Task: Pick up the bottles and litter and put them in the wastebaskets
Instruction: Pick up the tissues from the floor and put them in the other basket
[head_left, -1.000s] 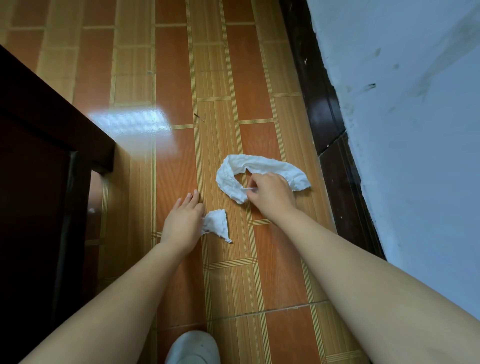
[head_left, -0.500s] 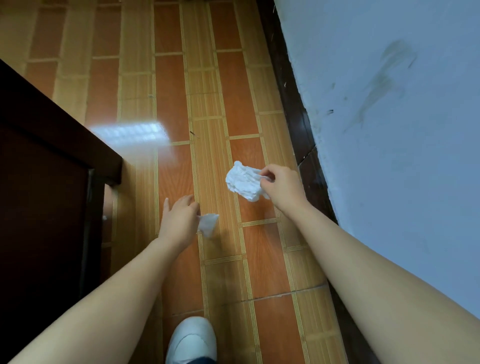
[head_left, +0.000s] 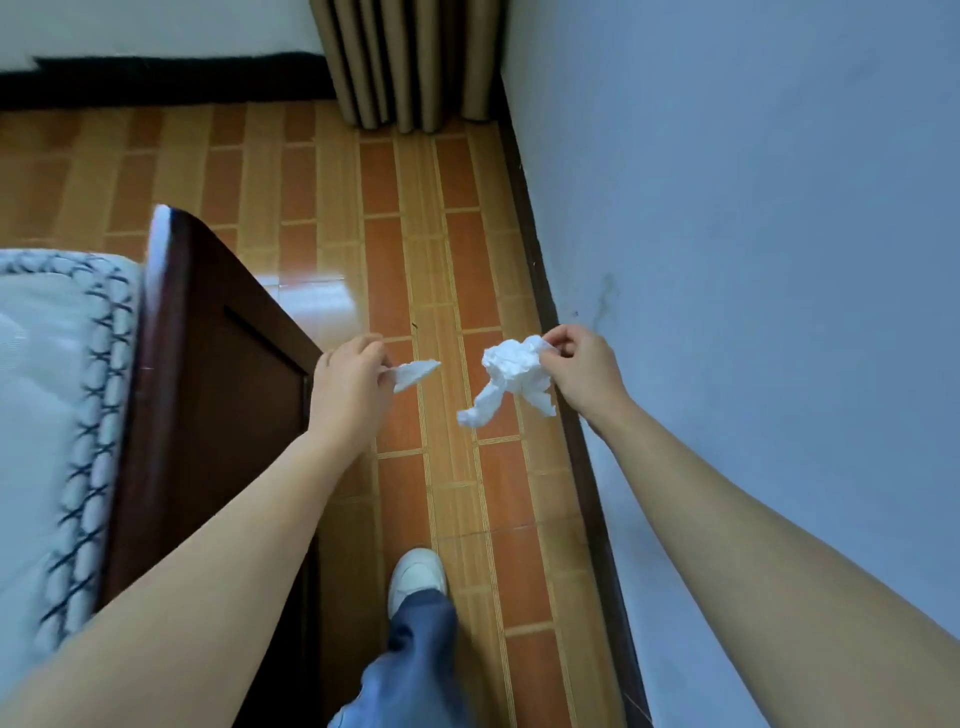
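Observation:
My right hand (head_left: 584, 371) pinches a large crumpled white tissue (head_left: 506, 376) that dangles above the tiled floor, close to the wall. A small white scrap of tissue (head_left: 413, 373) sticks out to the right from the curled fingers of my left hand (head_left: 350, 389). Both hands are raised in front of me, about a hand's width apart. No bottle and no wastebasket are in view.
A dark wooden bed frame (head_left: 208, 374) with a white patterned quilt (head_left: 57, 395) fills the left side. A pale blue wall (head_left: 753, 260) with a dark skirting runs along the right. Beige curtains (head_left: 410, 62) hang at the far end. My white shoe (head_left: 415, 577) stands on the narrow tiled aisle (head_left: 415, 234).
Both hands have lifted their tissues off the floor and risen. The view has tilted up as I stood, bringing the bed, curtains and far wall into sight.

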